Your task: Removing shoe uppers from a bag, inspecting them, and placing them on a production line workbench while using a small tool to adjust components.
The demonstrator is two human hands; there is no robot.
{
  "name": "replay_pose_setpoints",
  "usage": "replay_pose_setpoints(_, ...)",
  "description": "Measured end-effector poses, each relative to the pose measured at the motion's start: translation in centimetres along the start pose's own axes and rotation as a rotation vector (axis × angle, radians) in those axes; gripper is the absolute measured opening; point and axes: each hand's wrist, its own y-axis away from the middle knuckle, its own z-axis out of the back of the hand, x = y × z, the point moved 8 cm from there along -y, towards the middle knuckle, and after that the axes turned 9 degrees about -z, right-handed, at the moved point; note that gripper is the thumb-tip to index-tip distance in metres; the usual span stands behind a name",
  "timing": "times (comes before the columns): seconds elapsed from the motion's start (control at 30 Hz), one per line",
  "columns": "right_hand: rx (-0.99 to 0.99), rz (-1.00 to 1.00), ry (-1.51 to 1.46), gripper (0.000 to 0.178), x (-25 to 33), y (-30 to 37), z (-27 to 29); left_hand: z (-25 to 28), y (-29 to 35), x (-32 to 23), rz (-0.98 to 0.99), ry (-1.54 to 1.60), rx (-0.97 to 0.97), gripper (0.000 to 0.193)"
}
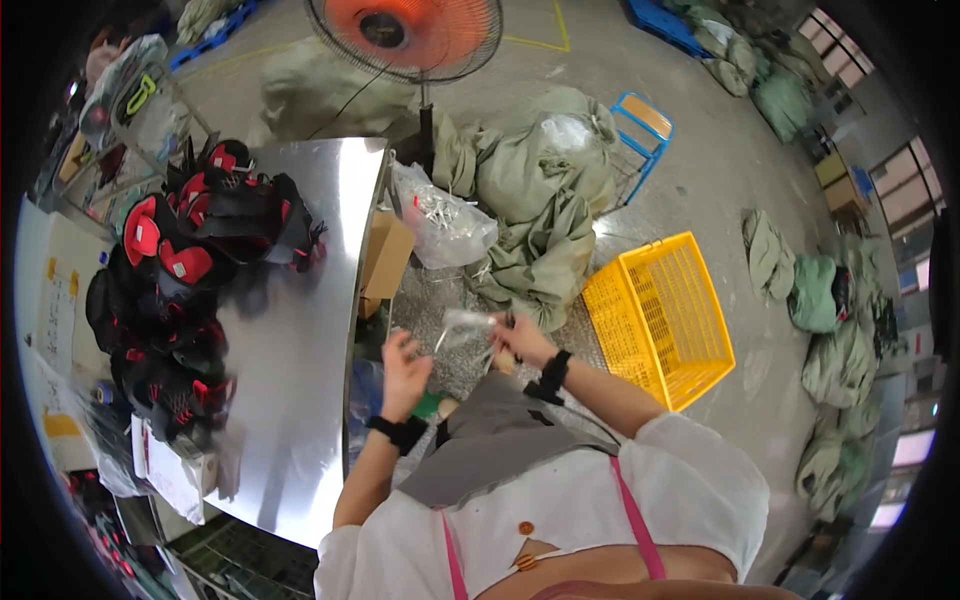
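My right hand point(524, 342) is closed on a small, crumpled piece of clear plastic point(466, 320), held in front of my body over the floor. Motion blurs the plastic. A small dark piece also shows at the fingers; its kind is too small to tell. My left hand point(404, 374) is raised beside the metal table's edge, its fingers loosely bent and apart, with nothing visible in it. On the metal table point(300, 400), to my left, lies a pile of black and red shoes point(190, 270), apart from both hands.
A yellow crate point(655, 320) stands to my right. Ahead are green-grey sacks point(545, 180), a clear bag of white bits point(440, 215), a cardboard box point(385, 255) and an orange fan point(410, 30). A blue-framed chair point(640, 140) stands behind the sacks. More sacks point(840, 370) line the right.
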Motion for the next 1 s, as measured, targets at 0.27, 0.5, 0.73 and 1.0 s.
replay_pose_setpoints(0.27, -0.335, -0.106, 0.073, 0.016, 6.1, -24.9, 14.8, 15.7, 5.9, 0.8, 0.356, -1.211, -0.382, 0.061)
replay_pose_setpoints(0.5, -0.07, -0.263, 0.196, 0.033, 7.2, -42.3, 9.9, 14.7, 7.9, 4.5, 0.823, -1.41, -0.378, 0.099)
replay_pose_setpoints(0.73, 0.004, -0.309, 0.364, 0.036, 1.6, -51.7, 6.2, 14.8, 8.1, 4.4, 0.721, -1.35, -0.389, 0.097)
replay_pose_setpoints(1.0, -0.051, -0.332, 1.139, 0.031, -5.9, -53.6, 7.8, 14.9, 6.1, 4.1, 0.777, -1.348, -0.41, 0.093)
